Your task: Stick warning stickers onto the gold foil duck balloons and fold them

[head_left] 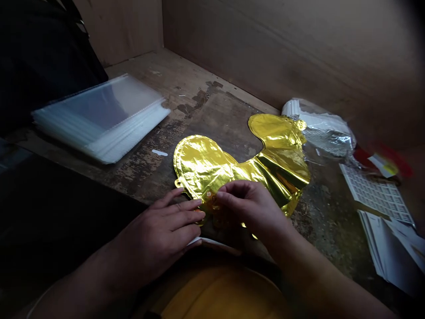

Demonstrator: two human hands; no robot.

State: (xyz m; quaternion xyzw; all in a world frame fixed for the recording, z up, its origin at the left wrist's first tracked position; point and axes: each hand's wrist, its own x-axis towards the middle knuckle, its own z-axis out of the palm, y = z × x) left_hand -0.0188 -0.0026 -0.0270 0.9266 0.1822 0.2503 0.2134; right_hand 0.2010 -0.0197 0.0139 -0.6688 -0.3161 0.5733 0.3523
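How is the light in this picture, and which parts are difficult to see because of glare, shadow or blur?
In the head view, the gold foil balloon shows strong glare on its creases; the left hand and right hand sit in dim light, with the lower left corner in deep shadow; the red object at the right edge is blurred.

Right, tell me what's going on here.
A person is working with both bare hands on a gold foil balloon lying flat on a worn wooden bench. The left hand rests on the foil near the balloon's end, while the right hand pinches the foil beside it. A stack of clear plastic sleeves lies to the left; crumpled plastic wrap and white printed sheets lie to the right.
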